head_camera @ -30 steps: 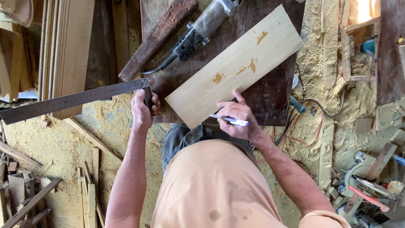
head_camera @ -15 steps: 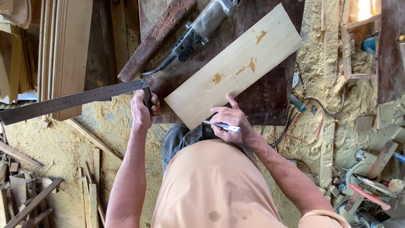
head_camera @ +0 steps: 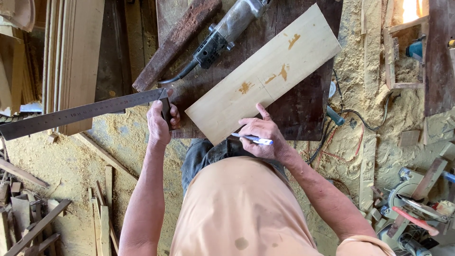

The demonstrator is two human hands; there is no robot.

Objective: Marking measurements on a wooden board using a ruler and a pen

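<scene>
A pale wooden board (head_camera: 265, 71) with orange stains lies slanted on a dark workbench (head_camera: 303, 106). My right hand (head_camera: 260, 135) rests at the board's near edge and holds a blue and white pen (head_camera: 252, 139), forefinger stretched onto the wood. My left hand (head_camera: 160, 122) grips the dark handle of a metal try square (head_camera: 80, 114), whose long ruled blade reaches out to the left, off the bench.
A corded power tool (head_camera: 227, 29) and a rough dark plank (head_camera: 175, 42) lie at the back of the bench. Planks (head_camera: 76, 57) lean at left. Sawdust covers the floor, with wood offcuts (head_camera: 28, 223) lower left and a mitre saw (head_camera: 412, 204) lower right.
My right hand with the pen slid a little down and left along the board's near edge, then steadied. The left hand and the square stayed put.
</scene>
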